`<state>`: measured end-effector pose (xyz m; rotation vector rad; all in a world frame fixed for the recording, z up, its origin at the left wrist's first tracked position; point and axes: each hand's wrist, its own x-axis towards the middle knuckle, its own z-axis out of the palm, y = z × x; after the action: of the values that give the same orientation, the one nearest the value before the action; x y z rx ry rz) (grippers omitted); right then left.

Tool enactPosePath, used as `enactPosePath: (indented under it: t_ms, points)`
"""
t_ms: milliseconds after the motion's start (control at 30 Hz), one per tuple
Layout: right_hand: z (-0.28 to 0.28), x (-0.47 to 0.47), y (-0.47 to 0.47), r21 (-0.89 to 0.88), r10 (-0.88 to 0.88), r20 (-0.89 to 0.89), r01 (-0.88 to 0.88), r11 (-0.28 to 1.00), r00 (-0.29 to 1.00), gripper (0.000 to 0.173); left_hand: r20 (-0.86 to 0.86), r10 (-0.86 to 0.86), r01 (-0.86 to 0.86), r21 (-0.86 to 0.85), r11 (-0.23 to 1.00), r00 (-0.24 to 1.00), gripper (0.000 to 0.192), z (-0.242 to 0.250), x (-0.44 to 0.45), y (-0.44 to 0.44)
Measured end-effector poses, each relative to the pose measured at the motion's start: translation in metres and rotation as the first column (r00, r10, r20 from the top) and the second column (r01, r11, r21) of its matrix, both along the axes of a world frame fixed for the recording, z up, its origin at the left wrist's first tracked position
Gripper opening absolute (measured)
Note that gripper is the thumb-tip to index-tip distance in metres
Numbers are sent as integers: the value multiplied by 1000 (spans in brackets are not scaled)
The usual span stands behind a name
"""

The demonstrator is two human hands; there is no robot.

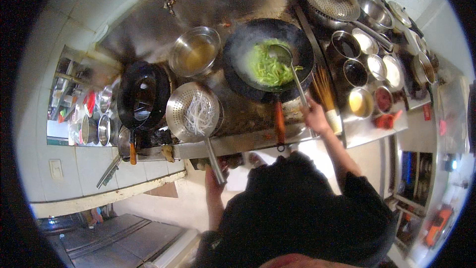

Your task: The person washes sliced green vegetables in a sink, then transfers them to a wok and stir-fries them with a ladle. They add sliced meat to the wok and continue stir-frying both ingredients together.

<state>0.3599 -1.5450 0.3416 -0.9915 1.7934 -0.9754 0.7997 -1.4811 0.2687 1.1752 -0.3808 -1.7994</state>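
Note:
My right hand (pixel 316 116) grips the long handle of a steel ladle (pixel 280 55). The ladle's bowl is in a black wok (pixel 236 41) among pale green vegetable strips (pixel 269 69), with steam rising. The wok's reddish wooden handle (pixel 279 119) points towards me. My left hand (pixel 212 173) is low at the stove's front edge, partly covered by the handle of a perforated strainer (pixel 176 113); whether it grips anything is unclear. White translucent noodles (pixel 199 113) lie in the strainer, left of the wok.
A steel bowl of yellowish liquid (pixel 195 56) stands behind the strainer. A second black wok (pixel 124 96) is at the left. A bamboo wok brush (pixel 324 89) lies beside my right hand. Several seasoning containers (pixel 355 72) and a large perforated strainer (pixel 331 0) are at the right.

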Motion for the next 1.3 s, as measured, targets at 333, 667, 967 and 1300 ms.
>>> enactPosePath:
  t_ms: [333,667,967,1300]
  points:
    - [44,-15,23,-267,11,-99,-37,963,995,53,291,-106,71,129,989,951,19,73,-27,-45]
    - [65,-14,0,-371,107,-64,-123,920,992,53,778,-77,376,-212,902,624,31,149,-130,-115]
    - [65,-15,-19,-426,71,-200,-152,892,977,56,985,32,611,-129,781,167,42,124,-172,-142]
    - [48,-39,13,-7,229,-631,-301,954,741,55,981,89,627,-179,759,172,35,136,-195,-155]
